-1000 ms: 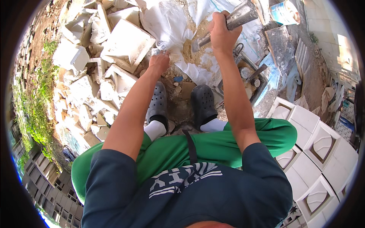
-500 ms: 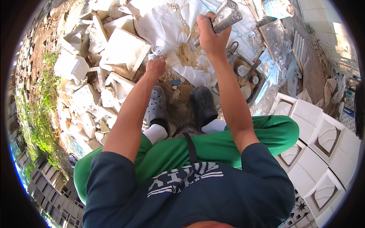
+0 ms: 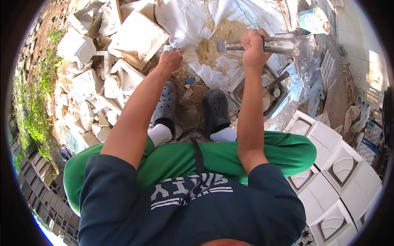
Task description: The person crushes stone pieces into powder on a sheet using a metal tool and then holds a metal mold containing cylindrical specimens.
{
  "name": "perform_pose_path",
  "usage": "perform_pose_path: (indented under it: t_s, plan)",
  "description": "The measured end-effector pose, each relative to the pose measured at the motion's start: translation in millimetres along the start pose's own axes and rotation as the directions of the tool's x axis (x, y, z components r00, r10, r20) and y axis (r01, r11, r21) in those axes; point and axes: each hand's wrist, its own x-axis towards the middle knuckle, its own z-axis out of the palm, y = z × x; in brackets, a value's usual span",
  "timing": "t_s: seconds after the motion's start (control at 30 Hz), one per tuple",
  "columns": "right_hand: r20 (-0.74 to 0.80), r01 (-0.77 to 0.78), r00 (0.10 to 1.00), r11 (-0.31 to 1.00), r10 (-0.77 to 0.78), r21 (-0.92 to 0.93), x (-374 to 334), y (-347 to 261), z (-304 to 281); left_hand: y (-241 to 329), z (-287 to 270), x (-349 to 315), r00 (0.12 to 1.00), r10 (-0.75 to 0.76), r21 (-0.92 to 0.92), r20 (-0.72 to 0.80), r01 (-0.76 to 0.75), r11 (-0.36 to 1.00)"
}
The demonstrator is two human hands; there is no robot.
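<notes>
My right hand (image 3: pixel 255 48) is wrapped round a hammer (image 3: pixel 283 45) with a thick, worn handle. Its small dark head (image 3: pixel 222 46) points left, raised over sandy material (image 3: pixel 225 37) on the white sack (image 3: pixel 213 78). At the left edge of that sack, my left hand (image 3: pixel 170 60) is low with its fingers closed. What those fingers grip is hidden; a small whitish bit shows beside them. A large pale block (image 3: pixel 137 37) lies just left of this hand.
Broken pale blocks (image 3: pixel 86 86) are heaped on the left. Right of my shoes (image 3: pixel 215 110) sits a square tray (image 3: pixel 273 104) with tools and lumps. A paint bucket (image 3: pixel 314 20) lies at the far right; patterned white blocks (image 3: pixel 328 139) are stacked by my right knee.
My right hand has moved to the right and slightly nearer, and the hammer has swung from tilted to nearly level. My left hand stays at the sack's edge. The view has shifted slightly.
</notes>
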Motion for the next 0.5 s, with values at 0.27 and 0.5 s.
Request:
perform_pose_path:
  t_s: [0.27,0.5]
  plan:
    - [0.077,-0.071,0.994,0.997,0.073,-0.019,24.4,-7.3,-5.1,0.9,12.3,-0.9,0.998,-0.05,-0.042,-0.043,0.049,0.998]
    - [-0.063,0.023,0.998,0.999,-0.025,-0.029,16.6,36.1,-2.6,-0.7,12.1,3.2,0.994,0.038,0.022,-0.098,-0.036,0.999]
